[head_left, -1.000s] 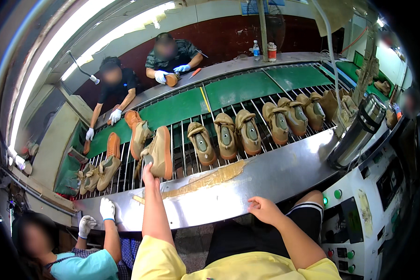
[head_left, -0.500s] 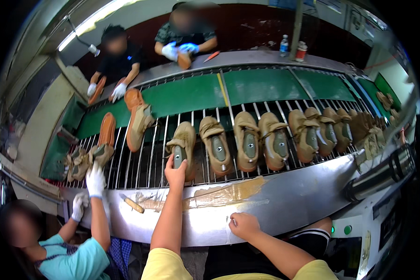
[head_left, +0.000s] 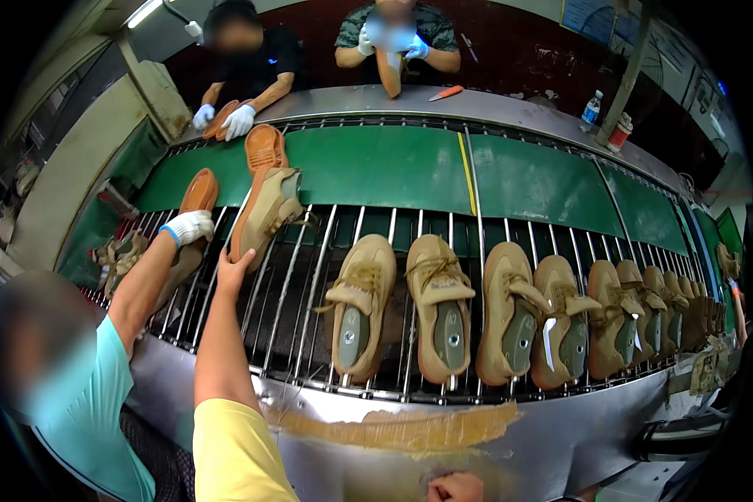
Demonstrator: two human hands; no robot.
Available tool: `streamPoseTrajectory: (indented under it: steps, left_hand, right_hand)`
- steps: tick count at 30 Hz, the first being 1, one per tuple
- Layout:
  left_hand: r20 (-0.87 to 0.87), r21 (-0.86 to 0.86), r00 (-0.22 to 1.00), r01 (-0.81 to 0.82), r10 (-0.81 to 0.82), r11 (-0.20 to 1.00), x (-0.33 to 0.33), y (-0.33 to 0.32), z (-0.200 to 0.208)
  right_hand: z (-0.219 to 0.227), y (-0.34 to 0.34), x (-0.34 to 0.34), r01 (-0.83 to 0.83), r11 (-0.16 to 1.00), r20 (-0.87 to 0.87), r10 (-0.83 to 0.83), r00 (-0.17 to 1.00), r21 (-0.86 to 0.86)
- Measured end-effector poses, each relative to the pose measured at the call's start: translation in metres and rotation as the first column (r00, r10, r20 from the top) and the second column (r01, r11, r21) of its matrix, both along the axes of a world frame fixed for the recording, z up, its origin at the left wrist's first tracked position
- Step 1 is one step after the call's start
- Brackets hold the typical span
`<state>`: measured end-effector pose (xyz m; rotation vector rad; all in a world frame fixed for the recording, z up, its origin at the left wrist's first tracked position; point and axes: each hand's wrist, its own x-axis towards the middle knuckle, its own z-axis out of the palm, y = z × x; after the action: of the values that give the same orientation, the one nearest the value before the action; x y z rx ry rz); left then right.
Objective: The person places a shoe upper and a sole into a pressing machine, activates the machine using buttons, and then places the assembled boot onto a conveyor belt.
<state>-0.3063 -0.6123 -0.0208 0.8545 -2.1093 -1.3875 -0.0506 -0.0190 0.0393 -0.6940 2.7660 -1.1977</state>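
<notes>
My left hand (head_left: 231, 272) reaches forward and closes its fingers round the heel of a tan lace-up shoe (head_left: 269, 211). The shoe lies on its side on metal rods, its orange-brown sole facing left. A loose orange-brown sole (head_left: 265, 147) sits just beyond its toe. To the right, a tan shoe (head_left: 362, 305) stands upright on the rods, toe away from me, with a green insole. My right hand (head_left: 454, 487) is curled low at the picture's bottom edge, over the metal ledge; what its fingers hold, if anything, is hidden.
More tan shoes (head_left: 510, 314) line the rod conveyor (head_left: 309, 284) to the right. At left, a co-worker's gloved hand (head_left: 191, 227) rests by another sole (head_left: 199, 189). Two people work across the green belt (head_left: 376, 171). Brown tape (head_left: 410, 427) covers part of the near metal ledge (head_left: 552, 435).
My left hand has left the upright shoe and moved left to the shoe lying on its side. The co-worker's gloved hand has reached farther forward. The view has shifted.
</notes>
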Motion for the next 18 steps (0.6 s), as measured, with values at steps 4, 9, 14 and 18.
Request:
streamPoseTrajectory:
  steps: [4,9,14,18]
  left_hand:
    - [0.049,-0.084,0.999,0.018,-0.014,0.996,-0.021,0.007,-0.005]
    - [0.192,-0.441,0.969,-0.057,0.156,0.896,-0.037,0.077,0.045]
    - [0.256,-0.22,0.934,-0.193,0.248,0.956,0.026,0.08,0.107]
    - [-0.037,0.376,0.996,-0.056,0.075,0.925,0.13,0.123,0.139]
  right_hand:
    - [0.008,-0.005,-0.002,0.067,0.988,-0.024,-0.071,0.997,-0.139]
    - [0.0,0.0,0.007,0.117,0.986,-0.044,-0.123,0.991,-0.121]
    - [-0.012,-0.004,0.01,0.067,0.994,0.133,-0.056,0.99,-0.084]
    - [-0.021,-0.006,0.005,0.099,0.993,0.071,-0.094,0.993,-0.058]
